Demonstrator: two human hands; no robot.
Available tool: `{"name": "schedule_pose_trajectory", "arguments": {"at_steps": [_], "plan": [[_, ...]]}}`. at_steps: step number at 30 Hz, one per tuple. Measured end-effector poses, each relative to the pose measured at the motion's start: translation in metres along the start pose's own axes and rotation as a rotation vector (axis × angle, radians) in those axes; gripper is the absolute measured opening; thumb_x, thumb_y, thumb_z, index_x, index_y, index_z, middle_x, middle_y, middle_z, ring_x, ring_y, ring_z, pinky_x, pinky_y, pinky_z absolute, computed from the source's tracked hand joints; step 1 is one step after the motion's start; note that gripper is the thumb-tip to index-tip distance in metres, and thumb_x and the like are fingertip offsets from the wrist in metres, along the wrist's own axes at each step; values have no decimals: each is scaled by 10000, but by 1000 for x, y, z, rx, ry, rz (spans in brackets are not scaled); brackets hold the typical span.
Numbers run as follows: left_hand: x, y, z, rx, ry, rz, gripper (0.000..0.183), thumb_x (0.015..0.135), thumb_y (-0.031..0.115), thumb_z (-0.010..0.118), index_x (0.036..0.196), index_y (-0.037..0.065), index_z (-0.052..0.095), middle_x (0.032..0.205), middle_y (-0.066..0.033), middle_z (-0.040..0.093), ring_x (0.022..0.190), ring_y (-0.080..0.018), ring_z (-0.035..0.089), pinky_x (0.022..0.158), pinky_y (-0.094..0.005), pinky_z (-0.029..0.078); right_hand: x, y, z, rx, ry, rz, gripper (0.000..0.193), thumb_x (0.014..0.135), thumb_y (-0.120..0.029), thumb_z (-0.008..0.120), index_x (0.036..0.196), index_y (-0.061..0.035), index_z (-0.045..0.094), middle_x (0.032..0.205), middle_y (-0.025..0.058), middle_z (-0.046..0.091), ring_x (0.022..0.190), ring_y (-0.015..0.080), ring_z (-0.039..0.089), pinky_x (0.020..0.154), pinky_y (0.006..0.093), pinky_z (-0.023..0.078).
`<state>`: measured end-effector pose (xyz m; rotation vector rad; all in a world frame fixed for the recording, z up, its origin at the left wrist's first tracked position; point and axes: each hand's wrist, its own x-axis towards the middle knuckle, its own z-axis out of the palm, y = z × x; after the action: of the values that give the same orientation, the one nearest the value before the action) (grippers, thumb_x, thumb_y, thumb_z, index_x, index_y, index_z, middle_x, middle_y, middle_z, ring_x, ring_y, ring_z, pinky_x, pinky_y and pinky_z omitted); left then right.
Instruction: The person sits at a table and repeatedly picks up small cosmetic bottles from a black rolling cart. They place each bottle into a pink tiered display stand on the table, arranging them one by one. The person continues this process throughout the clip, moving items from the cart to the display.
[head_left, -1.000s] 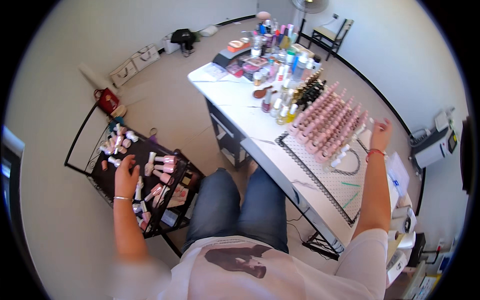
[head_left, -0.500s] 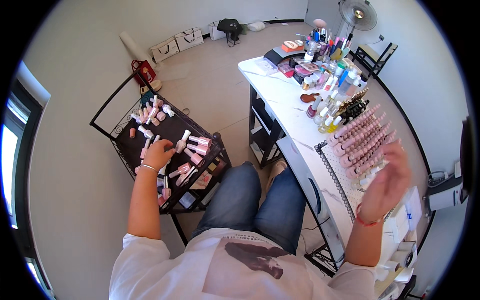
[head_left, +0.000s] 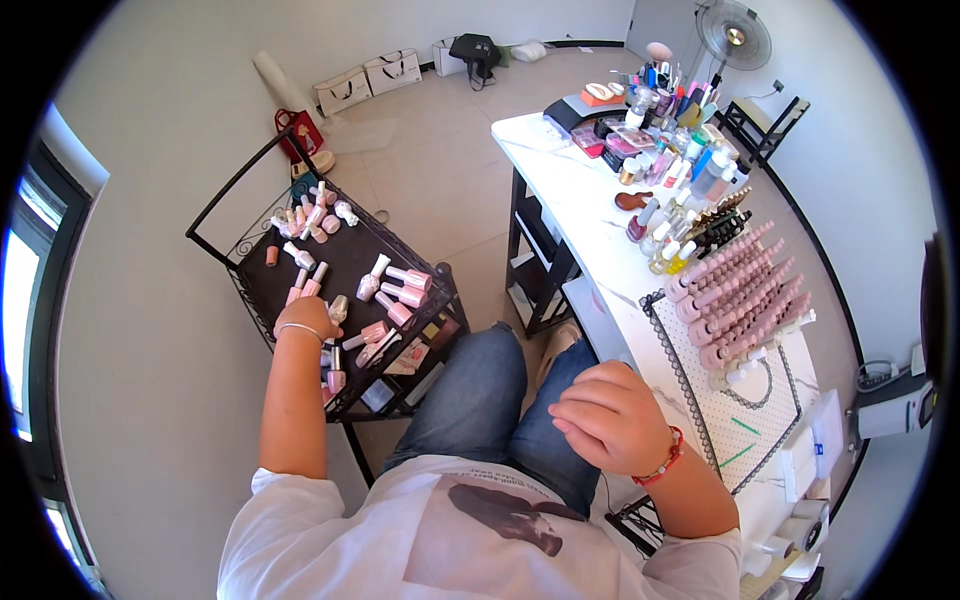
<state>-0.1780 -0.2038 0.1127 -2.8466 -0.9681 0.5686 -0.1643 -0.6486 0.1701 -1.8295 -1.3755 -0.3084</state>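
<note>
My left hand (head_left: 304,316) is low over the dark cart on my left, among pink nail polish bottles (head_left: 404,294). Its fingers point down and are mostly hidden behind the back of the hand. A silvery-capped nail polish bottle (head_left: 339,309) shows right beside the fingers; whether they grip it is unclear. Over my right thigh hovers my right hand (head_left: 612,416), fingers curled together, with nothing visible in them. On the white table to the right, pink-capped nail polish bottles (head_left: 735,290) stand in close rows at the far end of a lace-edged mat (head_left: 715,415).
The cart's raised metal rail (head_left: 240,185) borders its far left side. Makeup cases, brushes and bottles crowd the table's (head_left: 530,140) far part. Two green sticks (head_left: 744,427) lie on the mat. White paper rolls (head_left: 800,525) sit at the near right.
My right hand has moved left and nearer, from above the table's bottle rows to over my thigh. My left hand has drawn back slightly, uncovering the silvery-capped bottle.
</note>
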Motion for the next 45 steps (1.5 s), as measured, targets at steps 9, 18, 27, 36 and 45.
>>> {"name": "schedule_pose_trajectory", "arguments": {"at_steps": [9,18,27,36,45], "plan": [[34,-5,17,74,-377,-145,630,754,372,832,1304,129,645,1378,-29,602,1263,-271,579,1002,-488,488,-1,2,-2,47,-39,41,138,751,-30,750,873,-39,686,821,70,662,741,256,613,661,356,480],[5,-8,-6,-66,309,117,289,781,300,687,873,28,716,914,-191,716,885,-348,701,804,-447,559,2,5,-15,57,4,86,124,752,-7,732,859,-40,676,792,70,662,700,267,595,642,349,482],[-94,50,-65,-632,519,610,238,741,138,789,902,-5,687,739,-120,633,603,-233,599,588,-328,486,3,-2,-19,25,29,143,198,741,-45,775,909,-35,673,876,76,619,759,269,583,670,358,485],[-179,121,-72,-859,350,1296,337,694,99,840,1001,26,721,777,-105,657,623,-244,610,563,-329,491,2,-11,-13,60,111,217,347,706,-129,833,999,-38,673,933,82,600,808,282,584,702,366,489],[-192,149,-62,-875,315,1486,364,702,140,851,1037,71,727,861,-82,673,709,-251,655,617,-331,533,-5,-15,-6,88,95,254,245,699,-124,809,878,-47,660,839,58,602,765,262,597,661,362,490]]}}
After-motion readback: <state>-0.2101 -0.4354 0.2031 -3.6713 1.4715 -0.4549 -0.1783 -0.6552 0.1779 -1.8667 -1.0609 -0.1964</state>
